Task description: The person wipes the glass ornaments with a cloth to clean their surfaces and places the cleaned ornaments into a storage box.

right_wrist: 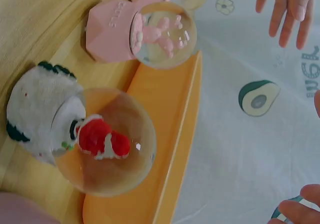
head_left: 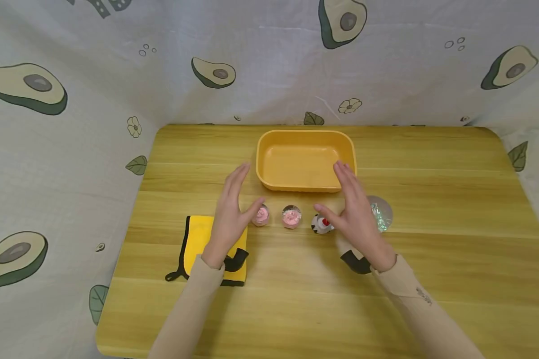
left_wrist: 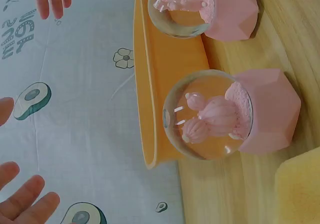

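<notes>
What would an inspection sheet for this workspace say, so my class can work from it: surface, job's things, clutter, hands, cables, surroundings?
Surface: wood-grain table.
Job's things: two pink-based snow globes; snow globe with red-and-white figure; clear dome with shiny contents, partly hidden; yellow-orange tray beyond the pink globes.
Clutter: yellow cloth with black edging, partly hidden by the left hand.
Hands: left hand and right hand raised, fingers extended, holding nothing.
Cables: nothing seen.
Surroundings: avocado-print fabric behind and at both sides.
</notes>
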{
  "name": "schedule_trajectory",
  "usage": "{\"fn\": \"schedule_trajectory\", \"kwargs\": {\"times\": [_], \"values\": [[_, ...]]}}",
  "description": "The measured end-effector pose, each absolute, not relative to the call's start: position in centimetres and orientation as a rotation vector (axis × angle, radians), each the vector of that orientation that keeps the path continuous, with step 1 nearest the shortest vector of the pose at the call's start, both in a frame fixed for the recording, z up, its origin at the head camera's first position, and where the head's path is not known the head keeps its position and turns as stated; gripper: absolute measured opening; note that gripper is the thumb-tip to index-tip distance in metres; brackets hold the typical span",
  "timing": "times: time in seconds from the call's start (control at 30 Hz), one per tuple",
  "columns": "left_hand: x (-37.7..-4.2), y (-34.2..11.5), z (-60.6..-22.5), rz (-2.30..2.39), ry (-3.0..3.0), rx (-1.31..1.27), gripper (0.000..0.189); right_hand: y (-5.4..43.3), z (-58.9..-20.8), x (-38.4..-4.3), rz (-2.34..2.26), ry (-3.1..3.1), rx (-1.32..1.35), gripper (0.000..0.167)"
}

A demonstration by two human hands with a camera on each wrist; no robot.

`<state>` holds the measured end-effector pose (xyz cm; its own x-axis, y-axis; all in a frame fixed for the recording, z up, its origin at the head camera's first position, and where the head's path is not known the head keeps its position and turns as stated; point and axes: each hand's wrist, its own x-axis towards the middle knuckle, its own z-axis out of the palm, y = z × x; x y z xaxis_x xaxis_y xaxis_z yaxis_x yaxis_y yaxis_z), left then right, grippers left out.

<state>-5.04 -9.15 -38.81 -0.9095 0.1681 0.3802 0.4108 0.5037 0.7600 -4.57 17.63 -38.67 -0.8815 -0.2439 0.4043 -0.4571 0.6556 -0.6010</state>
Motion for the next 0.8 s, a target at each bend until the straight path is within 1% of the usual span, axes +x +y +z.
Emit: {"fn": "schedule_trajectory", "kwargs": {"times": [0.23, 0.33, 0.4, 0.53, 0.57, 0.8], "values": [[-4.3, -10.1, -39.3, -1.75, -2.239, -0.412, 0.061, 16.8, -39.3, -4.3, 1.23, -2.416, 0.619, 0.085], [-3.6, -10.3, -38.5, -1.958, -2.12, -0.385, 0.058, 16.3, -39.4, -4.0, 1.314, -2.392, 0.615, 0.081], [-3.3, -10.7, -38.7, -2.047, -2.074, -0.368, 0.058, 15.5, -38.3, -3.5, 1.37, -2.386, 0.588, 0.076], [-2.8, -11.8, -40.0, -2.13, -2.043, -0.345, 0.058, 13.8, -36.6, -2.5, 1.472, -2.326, 0.569, 0.078], [-2.7, -12.2, -40.6, -2.141, -2.035, -0.35, 0.058, 13.4, -36.2, -2.2, 1.508, -2.308, 0.566, 0.076], [-1.5, -13.8, -42.1, -2.131, -2.087, -0.33, 0.056, 11.8, -37.4, -1.5, 1.713, -2.215, 0.559, 0.073]]}}
